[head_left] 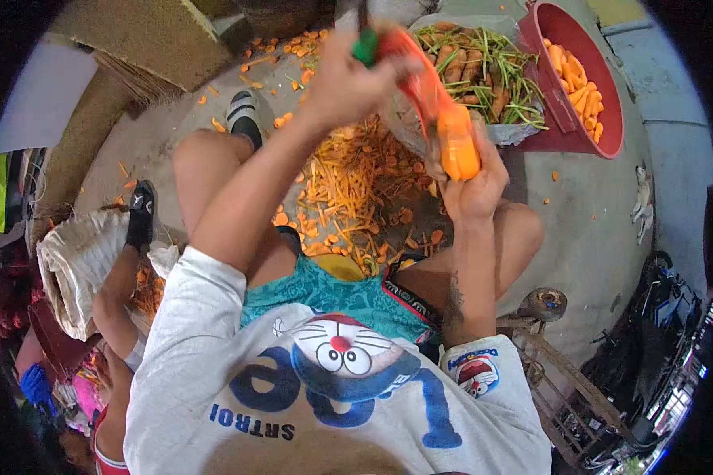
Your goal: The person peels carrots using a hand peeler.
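Holding smooth bright-orange carrot (pixel 458 150) in right hand (pixel 487 170), far of centre.
Right: wrapping fingers around carrot. Left hand (pixel 348 87): curling fingers about long red-orange tool (pixel 425 89) with green part (pixel 365 48), blurred, meeting carrot's far end; can't tell exact pinch. Nearer, on grey floor (pixel 566 214): heap of orange strips and slices (pixel 341 178). Far right: brown carrots with green stalks (pixel 471 67) in translucent plastic bag (pixel 523 133), beside red plastic tub (pixel 606 79) of peeled carrots (pixel 582 99).

Straw bristles (pixel 146 79) show beside a brown panel (pixel 139 36) at upper left. At lower right, a rusty metal frame (pixel 572 386) stands near what may be a motorbike (pixel 650 321), blurred towards the edge. Blue cloth (pixel 36 385) lies at the far lower left.
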The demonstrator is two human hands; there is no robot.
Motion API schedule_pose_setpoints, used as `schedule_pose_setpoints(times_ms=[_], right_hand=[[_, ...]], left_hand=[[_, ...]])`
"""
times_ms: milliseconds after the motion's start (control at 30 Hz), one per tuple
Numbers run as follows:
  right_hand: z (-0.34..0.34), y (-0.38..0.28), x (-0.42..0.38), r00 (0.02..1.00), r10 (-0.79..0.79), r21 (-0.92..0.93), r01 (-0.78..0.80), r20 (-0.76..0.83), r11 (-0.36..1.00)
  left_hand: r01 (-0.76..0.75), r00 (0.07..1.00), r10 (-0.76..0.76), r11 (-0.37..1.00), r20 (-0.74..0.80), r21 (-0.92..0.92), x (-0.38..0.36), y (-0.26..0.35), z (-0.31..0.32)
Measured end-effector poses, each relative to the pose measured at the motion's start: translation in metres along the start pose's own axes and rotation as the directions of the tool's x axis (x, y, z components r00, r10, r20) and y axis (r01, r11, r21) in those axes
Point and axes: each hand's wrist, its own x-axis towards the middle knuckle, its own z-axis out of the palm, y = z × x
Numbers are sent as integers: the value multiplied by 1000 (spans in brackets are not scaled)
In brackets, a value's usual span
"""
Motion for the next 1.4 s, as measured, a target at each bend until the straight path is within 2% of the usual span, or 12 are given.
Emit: schedule_pose_setpoints(times_ms=[167,233,300,400,567,667,767,900,967,1033,1233,1400], right_hand=[[6,-9,2,995,31,34,-34,99,999],[-1,-7,3,999,40,45,-40,16,998],[-7,-1,6,999,37,34,-36,-33,999],[-6,3,4,996,38,26,-36,-79,999],[0,5,5,989,42,28,-39,-139,999],[-9,5,4,995,67,48,-64,-72,997],[-8,-4,3,968,53,6,-57,243,998],[20,-12,-2,996,-73,129,79,-50,989],[6,-8,13,990,62,161,-41,-130,986],[-2,-4,16,994,101,119,-96,-36,988],[-1,4,6,947,-320,-556,269,5,787],[-2,6,4,937,-343,-623,227,-71,748]], left_hand=[[98,989,-53,938,-141,334,20,-24,-25],[24,999,-1,864,-47,503,5,-6,-9],[-114,953,-122,704,277,701,-9,3,5],[33,870,-315,803,378,595,-19,14,20],[-28,871,-271,806,410,591,-20,32,27],[14,815,-388,757,431,654,-17,3,23],[83,738,-541,667,404,741,-9,-12,6],[118,809,-461,733,363,669,-7,-4,6],[101,834,-438,719,335,688,-9,0,7],[105,866,-415,698,280,709,-10,1,7],[41,872,-309,819,380,572,-13,29,12],[-48,840,-298,791,453,610,-21,36,15]])
